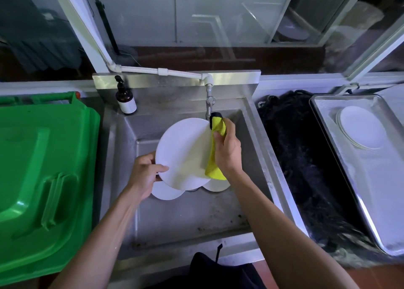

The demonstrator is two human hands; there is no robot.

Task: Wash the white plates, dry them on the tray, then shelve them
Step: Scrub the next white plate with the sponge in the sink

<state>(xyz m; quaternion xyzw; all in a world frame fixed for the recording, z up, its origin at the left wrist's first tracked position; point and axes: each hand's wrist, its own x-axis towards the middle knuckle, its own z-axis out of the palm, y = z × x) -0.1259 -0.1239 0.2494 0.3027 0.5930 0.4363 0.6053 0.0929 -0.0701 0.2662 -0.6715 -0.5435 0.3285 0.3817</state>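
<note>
pinching the tilted plate (pixel 181 153) by its rim, the left hand (pixel 144 172) could slip — the right hand (pixel 227 150), clenching the yellow cloth (pixel 216 148), pushes it toward plates in the sink (pixel 190 214).

Steel sink (pixel 247 135) w/ 2 white plates (pixel 167 192) on bottom, amber bottle (pixel 126 99) on ledge.

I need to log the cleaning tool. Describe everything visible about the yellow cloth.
The yellow cloth looks like soft microfibre, bright yellow with a dark edge at its top end. It is folded and draped lengthwise over the right rim of the held white plate, above the sink, its top just below the tap. The right hand grips it, thumb pressing it to the plate; the lower end hangs loose.
</note>
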